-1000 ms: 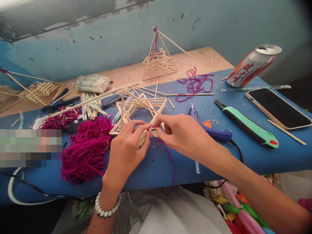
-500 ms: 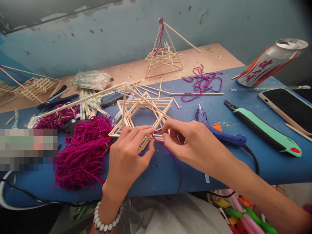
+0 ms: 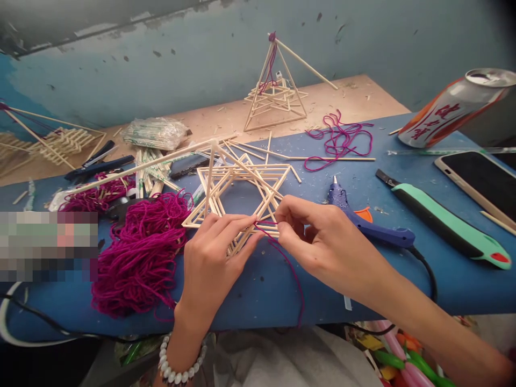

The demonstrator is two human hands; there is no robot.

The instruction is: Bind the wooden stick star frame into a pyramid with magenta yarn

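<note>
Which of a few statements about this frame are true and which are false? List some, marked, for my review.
1. The left hand holds the star frame. True.
2. The right hand pinches a yarn strand. True.
3. The glue gun lies left of the yarn heap. False: it lies to the heap's right.
4. The bracelet is on the right wrist. False: it is on the left wrist.
5. The can stands upright. False: it is tilted over.
</note>
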